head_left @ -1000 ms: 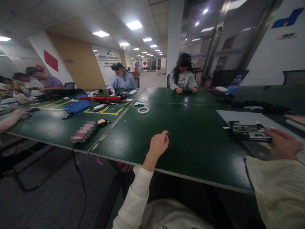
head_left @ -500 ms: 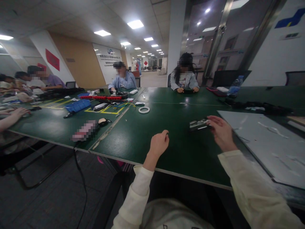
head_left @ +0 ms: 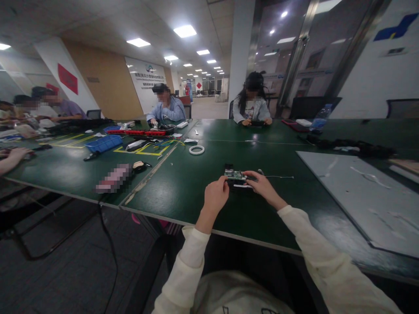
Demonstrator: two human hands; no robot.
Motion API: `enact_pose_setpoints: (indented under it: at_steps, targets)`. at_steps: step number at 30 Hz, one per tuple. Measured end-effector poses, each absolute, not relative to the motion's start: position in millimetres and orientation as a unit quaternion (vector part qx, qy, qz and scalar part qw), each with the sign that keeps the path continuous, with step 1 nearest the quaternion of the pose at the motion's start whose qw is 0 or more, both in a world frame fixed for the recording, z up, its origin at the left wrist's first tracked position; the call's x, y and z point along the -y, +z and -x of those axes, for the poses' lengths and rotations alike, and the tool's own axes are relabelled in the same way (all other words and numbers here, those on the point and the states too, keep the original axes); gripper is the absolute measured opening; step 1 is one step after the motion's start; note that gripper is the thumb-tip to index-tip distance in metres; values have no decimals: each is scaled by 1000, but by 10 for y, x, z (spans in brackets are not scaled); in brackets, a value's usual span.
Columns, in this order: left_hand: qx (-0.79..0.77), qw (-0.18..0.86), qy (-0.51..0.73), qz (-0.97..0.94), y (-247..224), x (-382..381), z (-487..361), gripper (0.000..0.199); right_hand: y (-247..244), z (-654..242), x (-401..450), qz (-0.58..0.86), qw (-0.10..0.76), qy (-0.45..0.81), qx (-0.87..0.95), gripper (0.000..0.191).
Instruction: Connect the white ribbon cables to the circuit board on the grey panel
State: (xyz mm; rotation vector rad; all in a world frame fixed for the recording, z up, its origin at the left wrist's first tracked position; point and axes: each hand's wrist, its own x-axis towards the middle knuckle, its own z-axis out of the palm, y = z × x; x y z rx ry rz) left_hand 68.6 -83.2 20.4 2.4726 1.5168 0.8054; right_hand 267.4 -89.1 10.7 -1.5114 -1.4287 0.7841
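Office: ceiling lights [head_left: 185, 31] on, green table [head_left: 173, 196] across the frame, glass door [head_left: 284, 52] far right, sign wall [head_left: 145, 83] far left.

Board unit [head_left: 234, 174], a green PCB in a black frame, is over the near middle of the table, between both hands. Can't tell if it touches the tabletop.

Left hand [head_left: 216, 196]: fingers curled, pinching the unit's left near corner. Right hand [head_left: 262, 185]: thumb and fingers gripping its right end; exact finger contact too small to read. White strip [head_left: 242, 186] shows along the unit's near side. Thin lead [head_left: 279, 177] runs out to the right, past the right hand; can't see whether it's attached.

Right: grey mat [head_left: 360, 207] with pale strips [head_left: 371, 176] on it. Beyond it, black cable bundle [head_left: 356, 146], then bottle [head_left: 321, 118] and white box [head_left: 303, 122].

Far of the hands: white ring [head_left: 197, 153] flat on the table, small wrench [head_left: 196, 132] farther.

Left: pixelated pink item [head_left: 113, 178] with a cord off the near edge, blue tray [head_left: 104, 145] beyond it, red strip [head_left: 137, 132] behind the yellow tape marks [head_left: 153, 152].

Two people at the far side: left one [head_left: 168, 109] in blue, right one [head_left: 253, 111] holding a dark object. Others seated far left.
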Motion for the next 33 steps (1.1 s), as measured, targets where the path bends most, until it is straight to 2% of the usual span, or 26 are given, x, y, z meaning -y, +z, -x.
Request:
enact_pose_setpoints:
  at_steps: [4, 10, 17, 25, 33]
  targets:
    - [-497, 73, 265, -823, 206, 834, -682, 26, 37, -2724, 868, 609, 429, 299, 597, 33]
    - [-489, 66, 277, -824, 199, 836, -690, 24, -41, -2724, 843, 592, 415, 208, 659, 34]
    - [-481, 74, 302, -820, 178, 779, -741, 22, -43, -2669, 835, 569, 410, 271, 660, 38]
    - [-422, 34, 299, -855, 312, 253, -1037, 20, -67, -2572, 750, 525, 418, 293, 681, 45]
    - [-349, 28, 248, -903, 80, 29, -1143, 26, 56, -2680, 800, 616, 393, 255, 633, 36]
